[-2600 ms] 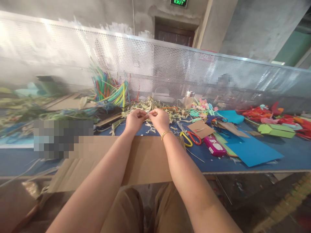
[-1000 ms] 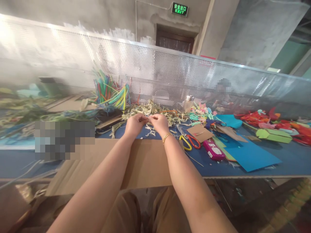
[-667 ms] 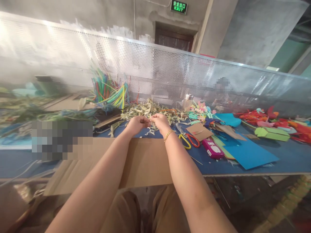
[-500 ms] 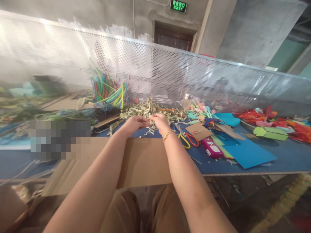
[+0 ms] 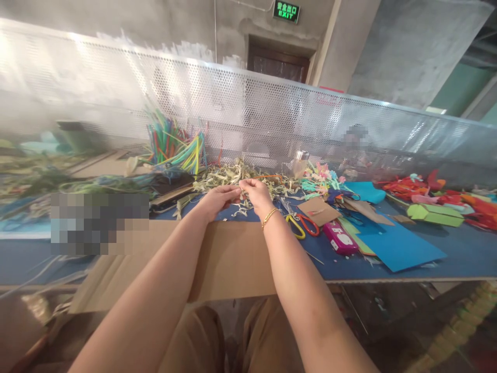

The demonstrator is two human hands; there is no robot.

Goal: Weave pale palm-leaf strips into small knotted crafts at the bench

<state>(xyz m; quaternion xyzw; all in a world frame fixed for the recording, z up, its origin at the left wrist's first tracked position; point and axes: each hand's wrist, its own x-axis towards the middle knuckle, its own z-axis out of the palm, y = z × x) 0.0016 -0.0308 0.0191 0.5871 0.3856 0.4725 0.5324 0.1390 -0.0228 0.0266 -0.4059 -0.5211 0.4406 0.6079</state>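
Compared to a couple seconds back, my left hand (image 5: 217, 201) has flattened out, with its fingers stretched toward my right hand (image 5: 258, 194) instead of balled up. Right fingertips (image 5: 244, 184) are pinched together on a thin pale paper strip (image 5: 242, 194), which sits between both hands just above the blue tabletop (image 5: 446, 243). Left fingertips meet it too, but I can't tell if they're actually gripping. A heap of pale yellow-green paper shreds (image 5: 229, 175) lies right behind, with yellow-and-red-handled scissors (image 5: 303, 226) just right of my wrist.
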